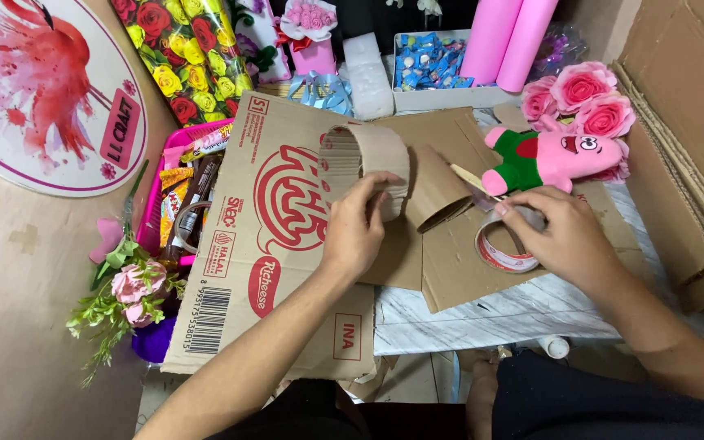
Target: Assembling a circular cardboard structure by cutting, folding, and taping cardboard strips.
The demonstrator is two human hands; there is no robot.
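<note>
the left hand [358,226] sits near the middle of the view, fingers closed on the rim of a curled strip of corrugated cardboard [366,160] that already stands bent into a rough ring. a second curled piece of cardboard [436,194] lies just beside it at three o'clock, touching or nearly so. the right hand [560,236] rests at about four o'clock from the ring, fingers curled over a roll of tape [500,248] that lies flat on a brown cardboard sheet [458,269]; whether a loose end of tape is pinched in the fingertips i cannot tell. a thin stick-like tool [474,181] lies between the curled pieces and the roll.

as a judgement: the bending looks done, and the joining seems barely begun, since no tape shows on either curl and the two pieces are not visibly fixed together.

under all this lies a flattened printed carton [270,244] on the marble-patterned worktop [515,314].

containers: a pink basket [156,195] at nine o'clock holds wrapped snack packets and sticks. a white tray [442,96] at twelve to one o'clock is filled with small blue-wrapped sweets. two pink paper rolls [507,41] lean just beside it. a pink plush toy [552,156] lies at two o'clock, against pink fabric roses [582,98].
</note>
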